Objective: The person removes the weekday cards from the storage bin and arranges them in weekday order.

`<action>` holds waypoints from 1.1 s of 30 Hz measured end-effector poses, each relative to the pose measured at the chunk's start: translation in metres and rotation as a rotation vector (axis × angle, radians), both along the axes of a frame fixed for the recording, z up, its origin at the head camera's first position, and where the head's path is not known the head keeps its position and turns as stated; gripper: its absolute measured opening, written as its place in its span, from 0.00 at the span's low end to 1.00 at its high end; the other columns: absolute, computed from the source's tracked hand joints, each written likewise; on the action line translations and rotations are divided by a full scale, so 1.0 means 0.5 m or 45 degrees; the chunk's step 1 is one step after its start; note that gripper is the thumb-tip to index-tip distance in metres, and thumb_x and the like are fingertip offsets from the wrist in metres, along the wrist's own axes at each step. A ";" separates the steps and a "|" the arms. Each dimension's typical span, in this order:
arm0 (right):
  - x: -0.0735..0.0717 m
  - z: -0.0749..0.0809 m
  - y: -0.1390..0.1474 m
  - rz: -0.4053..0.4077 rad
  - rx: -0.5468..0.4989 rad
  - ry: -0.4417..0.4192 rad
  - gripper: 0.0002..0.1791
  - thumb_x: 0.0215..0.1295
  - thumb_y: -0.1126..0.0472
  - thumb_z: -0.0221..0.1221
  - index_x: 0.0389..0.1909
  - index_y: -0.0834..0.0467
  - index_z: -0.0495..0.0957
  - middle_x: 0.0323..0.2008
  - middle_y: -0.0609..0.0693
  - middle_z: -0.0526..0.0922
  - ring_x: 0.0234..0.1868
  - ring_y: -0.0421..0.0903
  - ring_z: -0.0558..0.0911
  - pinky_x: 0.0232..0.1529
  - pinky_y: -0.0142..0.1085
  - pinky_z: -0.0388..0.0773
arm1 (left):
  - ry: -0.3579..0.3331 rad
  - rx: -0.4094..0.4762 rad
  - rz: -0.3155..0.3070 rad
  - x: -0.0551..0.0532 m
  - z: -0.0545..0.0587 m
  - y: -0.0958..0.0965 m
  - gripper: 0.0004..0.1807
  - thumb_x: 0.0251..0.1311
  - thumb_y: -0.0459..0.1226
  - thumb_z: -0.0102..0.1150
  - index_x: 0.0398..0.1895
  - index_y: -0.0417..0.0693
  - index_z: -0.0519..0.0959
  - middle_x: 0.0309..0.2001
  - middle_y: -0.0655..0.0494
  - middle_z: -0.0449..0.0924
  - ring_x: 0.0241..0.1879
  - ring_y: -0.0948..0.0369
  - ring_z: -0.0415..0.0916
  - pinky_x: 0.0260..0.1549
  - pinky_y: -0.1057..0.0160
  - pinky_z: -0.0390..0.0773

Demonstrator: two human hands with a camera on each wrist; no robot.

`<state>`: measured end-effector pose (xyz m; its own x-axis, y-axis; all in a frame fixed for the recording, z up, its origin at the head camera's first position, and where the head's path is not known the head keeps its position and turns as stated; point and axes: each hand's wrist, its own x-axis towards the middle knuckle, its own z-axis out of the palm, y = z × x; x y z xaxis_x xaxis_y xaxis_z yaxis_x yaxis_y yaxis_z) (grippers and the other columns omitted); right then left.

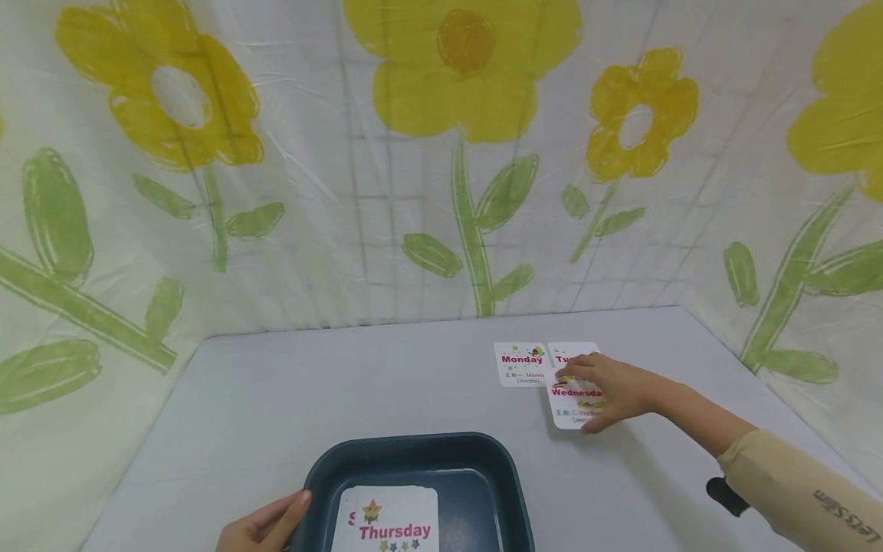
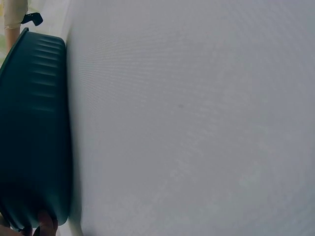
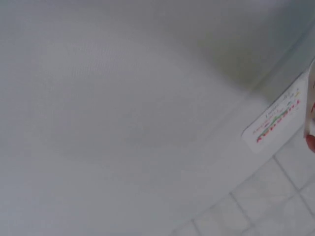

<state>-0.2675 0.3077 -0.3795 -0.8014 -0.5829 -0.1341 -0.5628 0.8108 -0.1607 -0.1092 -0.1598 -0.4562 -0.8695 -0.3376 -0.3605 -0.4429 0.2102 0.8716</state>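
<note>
In the head view my right hand (image 1: 624,389) holds a white card reading Wednesday (image 1: 567,414) by its edges, fingers over the top and thumb at the lower right corner. The card overlaps the Tuesday card (image 1: 564,351), which lies beside the Monday card (image 1: 519,365) at the table's far side. The right wrist view catches the Tuesday card (image 3: 275,120) and a sliver of the Wednesday card (image 3: 310,101). My left hand (image 1: 264,527) grips the left rim of a dark blue-green tray (image 1: 414,443). Inside it, a Thursday card (image 1: 396,512) tops another card showing a red letter.
A white table (image 1: 345,391) reaches back to a hanging sheet (image 1: 310,276) printed with yellow flowers, which also rises at both sides. The tray occupies the near middle. A small black object (image 1: 726,497) shows by the right sleeve (image 1: 793,491).
</note>
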 end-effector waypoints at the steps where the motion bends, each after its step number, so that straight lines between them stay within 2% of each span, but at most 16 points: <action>1: -0.001 0.000 0.004 -0.008 -0.002 -0.001 0.42 0.39 0.39 0.70 0.58 0.49 0.70 0.58 0.54 0.70 0.57 0.55 0.68 0.46 0.46 0.74 | 0.001 0.004 -0.001 0.000 0.000 0.000 0.49 0.48 0.64 0.58 0.55 0.25 0.69 0.42 0.33 0.79 0.26 0.54 0.82 0.25 0.58 0.81; 9: -0.009 -0.008 0.035 -0.073 -0.009 -0.013 0.43 0.38 0.41 0.71 0.58 0.50 0.70 0.59 0.55 0.69 0.57 0.56 0.66 0.45 0.46 0.74 | -0.001 0.002 -0.002 0.001 0.000 0.001 0.49 0.48 0.64 0.58 0.55 0.26 0.69 0.43 0.33 0.79 0.26 0.55 0.82 0.25 0.58 0.81; 16: -0.018 -0.009 0.056 -0.093 -0.013 -0.021 0.42 0.38 0.44 0.72 0.58 0.54 0.70 0.59 0.58 0.69 0.59 0.60 0.66 0.51 0.53 0.70 | -0.002 0.007 0.012 0.001 0.000 0.001 0.49 0.48 0.63 0.58 0.55 0.25 0.69 0.42 0.33 0.79 0.25 0.54 0.82 0.24 0.58 0.81; 23: -0.027 -0.010 0.078 -0.107 -0.003 -0.036 0.42 0.39 0.46 0.72 0.58 0.55 0.70 0.59 0.60 0.69 0.59 0.61 0.67 0.53 0.54 0.68 | 0.000 -0.011 0.013 0.001 0.000 0.001 0.48 0.48 0.63 0.58 0.54 0.25 0.70 0.43 0.32 0.79 0.27 0.53 0.82 0.25 0.57 0.81; 33: -0.039 -0.012 0.116 -0.160 0.000 -0.033 0.42 0.38 0.46 0.72 0.58 0.56 0.70 0.57 0.62 0.69 0.56 0.63 0.68 0.52 0.57 0.68 | -0.039 0.004 -0.025 -0.001 0.004 -0.005 0.50 0.46 0.65 0.58 0.55 0.26 0.70 0.44 0.32 0.78 0.32 0.48 0.83 0.27 0.56 0.81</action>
<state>-0.2868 0.3659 -0.3857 -0.8645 -0.4779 -0.1556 -0.4524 0.8748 -0.1736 -0.1097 -0.1624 -0.4540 -0.8645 -0.3193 -0.3882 -0.4653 0.2165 0.8583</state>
